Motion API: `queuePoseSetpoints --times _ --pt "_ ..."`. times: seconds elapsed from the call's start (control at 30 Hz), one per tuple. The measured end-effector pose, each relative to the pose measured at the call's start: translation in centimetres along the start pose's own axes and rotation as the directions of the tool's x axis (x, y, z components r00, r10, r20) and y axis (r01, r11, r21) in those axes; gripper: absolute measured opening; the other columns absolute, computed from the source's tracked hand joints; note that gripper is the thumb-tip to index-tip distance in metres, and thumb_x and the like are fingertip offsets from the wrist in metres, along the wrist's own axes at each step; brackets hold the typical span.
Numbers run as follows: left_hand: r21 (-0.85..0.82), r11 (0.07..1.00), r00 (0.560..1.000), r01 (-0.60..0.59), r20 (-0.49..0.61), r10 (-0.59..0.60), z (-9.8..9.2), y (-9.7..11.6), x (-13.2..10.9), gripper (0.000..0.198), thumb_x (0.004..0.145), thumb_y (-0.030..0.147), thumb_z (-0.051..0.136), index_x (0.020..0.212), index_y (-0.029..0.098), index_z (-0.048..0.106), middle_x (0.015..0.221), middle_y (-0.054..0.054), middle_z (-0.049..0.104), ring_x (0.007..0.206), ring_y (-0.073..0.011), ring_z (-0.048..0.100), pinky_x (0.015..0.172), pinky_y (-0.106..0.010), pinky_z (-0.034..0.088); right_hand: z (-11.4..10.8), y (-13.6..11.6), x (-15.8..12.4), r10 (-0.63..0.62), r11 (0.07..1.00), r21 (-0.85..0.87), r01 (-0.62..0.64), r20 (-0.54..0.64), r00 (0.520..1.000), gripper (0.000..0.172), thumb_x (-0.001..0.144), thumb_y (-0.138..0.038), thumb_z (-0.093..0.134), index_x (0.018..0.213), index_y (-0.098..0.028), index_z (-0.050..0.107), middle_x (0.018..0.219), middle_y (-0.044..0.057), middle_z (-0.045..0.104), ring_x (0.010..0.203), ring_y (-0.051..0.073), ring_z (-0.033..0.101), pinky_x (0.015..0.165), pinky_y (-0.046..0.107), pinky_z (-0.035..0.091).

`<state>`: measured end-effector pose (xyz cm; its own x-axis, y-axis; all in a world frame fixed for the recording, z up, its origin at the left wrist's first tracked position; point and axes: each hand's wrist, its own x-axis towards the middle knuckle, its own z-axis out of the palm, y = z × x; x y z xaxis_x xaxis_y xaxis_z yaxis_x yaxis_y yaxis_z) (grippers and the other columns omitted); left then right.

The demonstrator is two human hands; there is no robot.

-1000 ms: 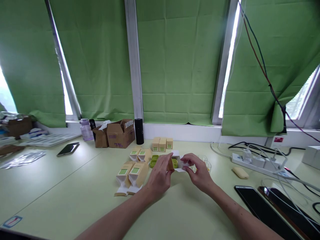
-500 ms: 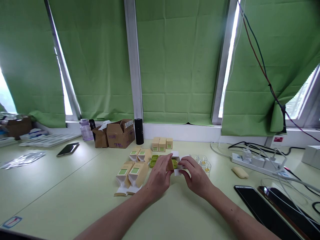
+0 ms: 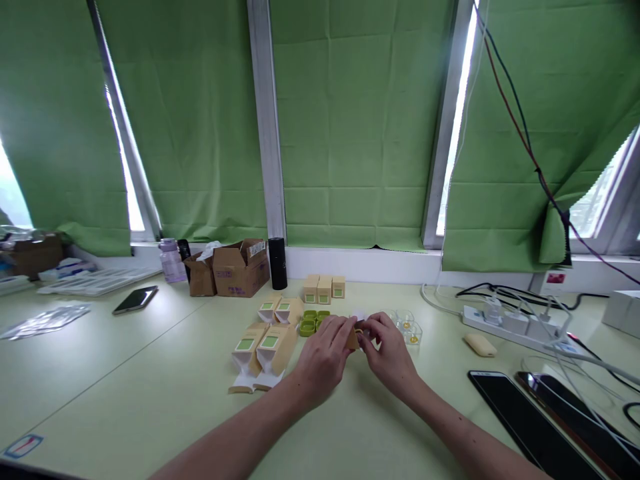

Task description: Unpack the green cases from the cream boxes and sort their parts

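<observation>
My left hand (image 3: 323, 357) is closed around a small brown cardboard box (image 3: 353, 341), which is mostly hidden by the fingers. At the box's open right end, my right hand (image 3: 390, 350) pinches the flap edge, thumb and fingers together. Just left of the hands sit small olive-green square containers (image 3: 307, 327). A clear tray (image 3: 414, 331) with round cups and bits of yellow lies behind my right hand. Open-ended brown boxes (image 3: 274, 347) with green labels lie to the left, their white flaps spread toward me.
Three closed small boxes (image 3: 324, 291) stand at the back. Left of them are a black cylinder (image 3: 278, 263) and an open carton (image 3: 240, 270). To the right lie a power strip (image 3: 520, 330) with cables, a beige oval case (image 3: 481, 345) and a dark phone (image 3: 525, 413).
The box has turned and its white flaps, spread before, are now mostly folded in or hidden. My right hand has moved in closer to my left, fingertips at the opening.
</observation>
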<state>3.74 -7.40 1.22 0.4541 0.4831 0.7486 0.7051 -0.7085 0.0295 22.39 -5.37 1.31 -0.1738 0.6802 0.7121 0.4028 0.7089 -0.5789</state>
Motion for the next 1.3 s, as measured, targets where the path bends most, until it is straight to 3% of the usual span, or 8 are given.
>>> queuePoseSetpoints --times 0.2,0.43,0.8,0.93,1.03,1.1,1.2,1.3 --pt "0.045 0.999 1.0 -0.012 -0.011 0.012 0.0 -0.1 0.1 0.066 0.097 0.012 0.054 0.158 0.021 0.031 0.135 -0.017 0.061 0.128 -0.0327 0.058 0.104 -0.053 0.054 0.6 0.3 -0.2 0.039 0.994 0.102 -0.029 -0.095 0.995 0.02 0.098 -0.034 0.056 0.082 -0.023 0.06 0.093 0.008 0.062 0.078 0.022 0.061 0.067 0.037 0.058" --pt "0.095 0.995 0.999 0.03 -0.045 -0.026 -0.3 -0.8 0.3 0.068 0.097 0.013 0.056 0.159 0.023 0.03 0.135 -0.016 0.062 0.127 -0.0329 0.058 0.103 -0.053 0.056 0.5 0.6 0.0 0.27 0.911 0.348 -0.221 -0.1 0.958 0.032 0.097 -0.054 0.059 0.097 -0.022 0.063 0.1 0.01 0.072 0.088 0.024 0.068 0.079 0.04 0.06" --pt "0.126 0.991 0.995 0.04 -0.1 -0.028 -0.2 -1.2 0.5 0.066 0.098 0.015 0.054 0.158 0.023 0.031 0.135 -0.016 0.062 0.127 -0.0328 0.059 0.103 -0.053 0.056 -0.7 -0.4 0.8 0.347 0.788 0.575 -0.219 -0.12 0.93 0.039 0.086 -0.06 0.07 0.086 -0.022 0.063 0.087 0.006 0.072 0.07 0.018 0.06 0.061 0.032 0.053" --pt "0.126 0.992 0.997 0.026 -0.077 -0.017 -0.4 -1.2 0.5 0.062 0.099 0.013 0.05 0.157 0.025 0.033 0.135 -0.015 0.062 0.126 -0.0315 0.059 0.101 -0.051 0.056 -1.5 -1.5 1.0 0.339 0.635 0.703 -0.32 0.12 0.933 0.041 0.08 -0.057 0.077 0.077 -0.022 0.059 0.097 0.007 0.075 0.065 0.017 0.061 0.05 0.028 0.049" --pt "0.133 0.991 0.998 -0.015 -0.058 0.023 -0.6 -1.0 0.5 0.059 0.1 0.01 0.047 0.156 0.024 0.036 0.136 -0.015 0.061 0.127 -0.0313 0.057 0.102 -0.05 0.055 -1.4 -1.9 0.9 0.324 0.514 0.701 -0.495 0.376 0.868 0.046 0.071 -0.057 0.085 0.073 -0.021 0.055 0.078 0.002 0.07 0.056 0.016 0.063 0.043 0.027 0.05" --pt "0.126 0.99 0.997 -0.064 -0.037 0.069 -0.8 -0.8 0.5 0.06 0.098 0.01 0.049 0.156 0.022 0.037 0.136 -0.016 0.061 0.128 -0.0319 0.056 0.104 -0.051 0.054 -1.0 -2.0 0.7 0.312 0.486 0.669 -0.562 0.468 0.827 0.05 0.067 -0.058 0.088 0.074 -0.021 0.055 0.067 -0.001 0.065 0.053 0.016 0.064 0.042 0.027 0.053" --pt "0.121 0.988 0.995 -0.099 -0.018 0.102 -0.9 -0.8 0.5 0.062 0.095 0.01 0.053 0.155 0.019 0.038 0.136 -0.017 0.06 0.127 -0.0322 0.055 0.105 -0.051 0.053 -0.6 -2.0 0.5 0.333 0.495 0.65 -0.577 0.471 0.817 0.053 0.065 -0.062 0.088 0.075 -0.021 0.055 0.064 -0.002 0.065 0.053 0.017 0.065 0.045 0.029 0.057" --pt "0.153 0.987 0.998 -0.05 -0.038 0.057 -0.8 -1.0 0.5 0.061 0.095 0.006 0.049 0.154 0.021 0.041 0.134 -0.016 0.06 0.127 -0.0318 0.055 0.101 -0.049 0.055 -0.5 -1.9 0.6 0.403 0.536 0.65 -0.539 0.363 0.84 0.054 0.065 -0.064 0.087 0.076 -0.02 0.057 0.067 0.001 0.068 0.056 0.017 0.067 0.048 0.03 0.059"
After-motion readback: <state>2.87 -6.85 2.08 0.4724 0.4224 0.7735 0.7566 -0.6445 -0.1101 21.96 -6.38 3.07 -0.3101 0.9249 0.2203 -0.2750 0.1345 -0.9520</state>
